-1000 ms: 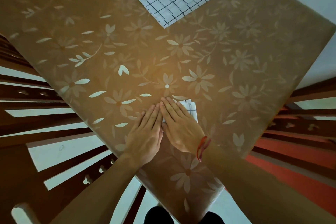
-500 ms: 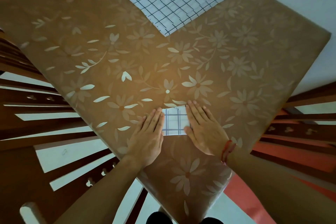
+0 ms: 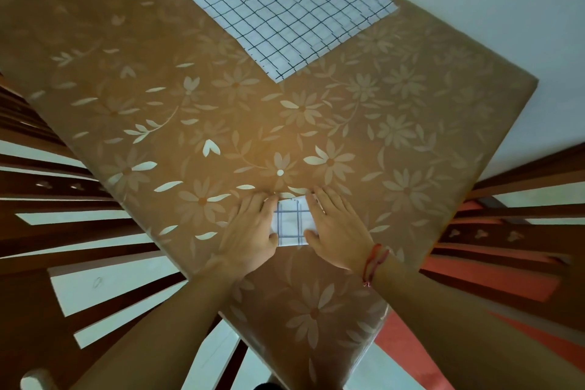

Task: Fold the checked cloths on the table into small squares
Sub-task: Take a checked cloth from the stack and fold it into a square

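A small folded checked cloth (image 3: 291, 221), white with dark lines, lies near the front corner of the table (image 3: 221, 123). My left hand (image 3: 251, 236) lies flat over its left edge with straight fingers. My right hand (image 3: 337, 229), with a red thread at the wrist, presses flat on its right edge. Only the middle strip of the folded cloth shows between my hands. A second checked cloth (image 3: 294, 6) lies spread out flat at the far side of the table.
The table wears a brown tablecloth with pale flowers. Dark wooden chair backs (image 3: 63, 218) stand to the left, and more chair backs (image 3: 519, 222) to the right. The table's corner points toward me; pale floor (image 3: 474, 9) lies beyond.
My hands were side by side on top of the folded cloth; they have slid apart to its left and right edges, baring its middle. The view has shifted slightly.
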A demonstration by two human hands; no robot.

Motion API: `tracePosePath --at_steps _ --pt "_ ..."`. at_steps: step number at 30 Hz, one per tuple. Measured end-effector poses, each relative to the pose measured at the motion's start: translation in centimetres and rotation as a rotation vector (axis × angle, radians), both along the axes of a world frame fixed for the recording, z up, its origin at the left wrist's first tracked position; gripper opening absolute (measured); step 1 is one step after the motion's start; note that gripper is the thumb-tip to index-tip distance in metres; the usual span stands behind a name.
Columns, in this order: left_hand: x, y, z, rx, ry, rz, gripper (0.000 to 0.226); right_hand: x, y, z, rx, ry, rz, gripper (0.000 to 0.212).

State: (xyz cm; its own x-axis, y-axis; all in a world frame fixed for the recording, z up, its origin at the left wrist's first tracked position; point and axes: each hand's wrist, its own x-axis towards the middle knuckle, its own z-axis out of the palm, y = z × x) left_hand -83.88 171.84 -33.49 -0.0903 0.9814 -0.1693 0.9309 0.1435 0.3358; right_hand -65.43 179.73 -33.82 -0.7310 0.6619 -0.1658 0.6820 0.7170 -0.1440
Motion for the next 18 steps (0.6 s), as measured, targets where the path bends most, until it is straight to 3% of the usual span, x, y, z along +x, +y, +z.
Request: tracePosePath --at_steps 4,9,13,15,18 --pt "-0.1 1.1 -0.1 -0.082 -0.043 0.078 0.077 -0.6 0.7 0.4 -0.002 0.038 -0.006 0.072" --pt "0.4 1.0 0.4 -0.054 -0.224 0.179 0.030 -1.0 1.8 1.2 -0.047 0.036 -0.002 0.081" --pt "0.5 0.4 1.0 -0.058 -0.441 0.304 0.026 -0.5 2.0 2.1 -0.342 0.262 -0.206 0.078" --pt "0.3 0.2 1.3 -0.054 -0.543 0.366 0.023 -0.2 2.1 2.5 -0.532 0.398 -0.405 0.061" --pt "0.0 -0.1 1.8 -0.024 -0.667 0.470 0.021 0.3 2.1 2.8 -0.669 0.420 -0.612 0.017"
